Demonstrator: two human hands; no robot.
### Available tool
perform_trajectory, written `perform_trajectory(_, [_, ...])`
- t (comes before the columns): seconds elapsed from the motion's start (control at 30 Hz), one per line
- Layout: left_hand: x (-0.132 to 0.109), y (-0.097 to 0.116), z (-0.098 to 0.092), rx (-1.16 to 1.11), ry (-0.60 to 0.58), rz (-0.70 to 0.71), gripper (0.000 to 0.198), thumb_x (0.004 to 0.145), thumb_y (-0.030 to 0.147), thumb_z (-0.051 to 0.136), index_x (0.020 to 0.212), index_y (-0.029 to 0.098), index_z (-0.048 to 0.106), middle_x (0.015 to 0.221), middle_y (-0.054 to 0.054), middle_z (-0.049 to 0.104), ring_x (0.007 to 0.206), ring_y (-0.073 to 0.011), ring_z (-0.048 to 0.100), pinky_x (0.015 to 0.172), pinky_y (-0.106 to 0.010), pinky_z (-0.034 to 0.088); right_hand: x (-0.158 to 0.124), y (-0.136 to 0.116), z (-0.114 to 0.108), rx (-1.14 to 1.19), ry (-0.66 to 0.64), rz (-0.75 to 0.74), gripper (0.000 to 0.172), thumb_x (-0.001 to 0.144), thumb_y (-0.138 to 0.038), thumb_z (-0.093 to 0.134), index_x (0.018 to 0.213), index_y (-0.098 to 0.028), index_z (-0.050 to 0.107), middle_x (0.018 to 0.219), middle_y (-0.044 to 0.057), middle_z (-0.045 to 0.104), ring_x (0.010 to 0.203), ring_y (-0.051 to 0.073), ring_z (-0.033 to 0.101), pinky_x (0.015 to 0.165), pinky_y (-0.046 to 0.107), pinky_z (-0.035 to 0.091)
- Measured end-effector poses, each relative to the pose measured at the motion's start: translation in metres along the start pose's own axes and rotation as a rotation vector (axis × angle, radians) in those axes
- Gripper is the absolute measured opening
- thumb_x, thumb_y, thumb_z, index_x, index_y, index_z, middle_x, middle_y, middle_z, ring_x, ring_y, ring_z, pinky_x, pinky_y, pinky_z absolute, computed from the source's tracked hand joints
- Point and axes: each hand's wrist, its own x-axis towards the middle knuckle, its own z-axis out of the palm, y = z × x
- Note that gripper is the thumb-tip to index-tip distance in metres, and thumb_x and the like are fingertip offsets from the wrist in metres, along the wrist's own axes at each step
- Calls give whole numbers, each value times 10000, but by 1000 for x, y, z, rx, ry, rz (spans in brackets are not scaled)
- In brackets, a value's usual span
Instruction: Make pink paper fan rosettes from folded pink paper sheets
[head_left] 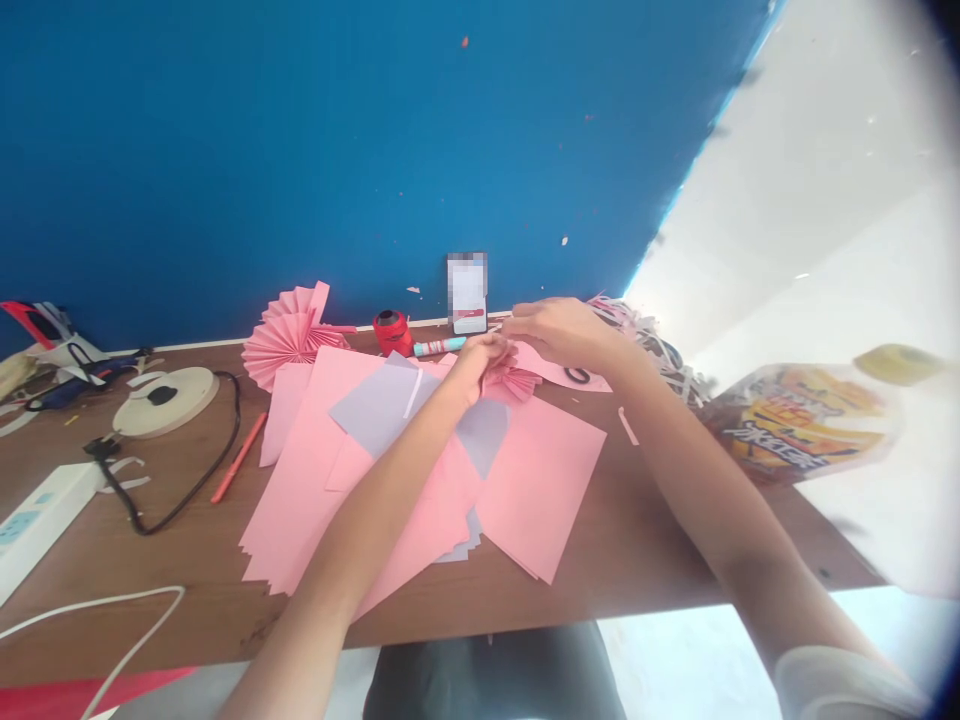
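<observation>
Pink pleated paper fan [519,385]: was at the left hand [482,362], toward the back of the brown wooden bench [600,550].
Had the left hand's fingers bent close together by the fan's edge; could not tell whether pinching it. Held the right hand [559,330] just beside and above, with fingers bent toward the left; could not tell whether closed on anything. Saw flat pink paper sheets [544,480] and lavender-grey paper sheets [375,412] overlapping nearer the front, with a round red container [394,335] behind.
</observation>
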Motion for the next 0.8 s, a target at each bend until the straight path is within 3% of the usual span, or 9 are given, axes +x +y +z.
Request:
perform_trajectory(0.07, [3,2,-13,5,94,-35,86,758,177,662,737,148,584,701,-30,632,544,-79,564,578,-243,486,-7,-3,-14,48,100,14,307,918,-158,359,983,-216,654,935,69,634,757,166,525,622,279,270])
perform_trajectory(0.2, [4,22,-34,-13,137,174,131,777,270,685,790,169,602,820,-28,672,569,-60,562,486,-191,423,-20,-5,-37,215,395,128,308,957,-258,342,1011,-196,639,975,67,628,786,165,531,692,275,343])
perform_trajectory(0.27, [3,35,-35,28,120,267,156,807,325,667,858,187,613,861,-28,684,543,-54,537,461,-186,404,-19,-1,-34,284,357,180,300,919,-239,370,1028,-185,644,969,63,648,783,174,543,677,278,348])
perform_trajectory(0.33, [1,43,-31,104,99,316,194,827,371,649,900,192,628,880,-41,692,538,-57,531,458,-182,407,-14,6,-21,329,206,218,321,873,-194,377,1005,-176,669,898,50,674,744,177,551,650,281,340])
perform_trajectory(0.47, [-2,40,-23,228,62,329,253,849,426,613,914,183,637,875,-68,705,579,-81,574,502,-185,451,-1,21,12,313,7,253,334,819,-167,408,873,-221,733,904,31,718,729,184,573,636,293,347])
perform_trajectory(0.53, [-4,35,-22,236,44,312,251,859,422,593,910,178,624,857,-70,709,596,-100,607,534,-203,478,2,26,24,232,7,312,330,814,-183,427,884,-242,745,902,37,726,750,199,589,630,294,353])
perform_trajectory(0.6, [-5,32,-21,237,32,280,234,864,401,578,894,171,609,824,-71,711,614,-123,637,555,-222,494,1,28,30,160,40,372,358,823,-217,447,1042,-260,726,882,41,726,764,213,601,628,291,361])
perform_trajectory(0.7, [-6,32,-20,234,27,225,203,854,363,567,881,164,597,780,-69,710,644,-149,660,587,-247,511,0,30,36,103,75,400,549,836,-280,496,1385,-288,513,965,41,724,798,225,615,656,290,385])
perform_trajectory(0.8, [-6,34,-21,230,31,202,169,846,320,545,891,163,592,776,-66,712,645,-152,657,617,-266,520,2,33,41,68,97,447,656,826,-333,552,1464,-313,398,1000,46,720,817,242,627,664,292,389])
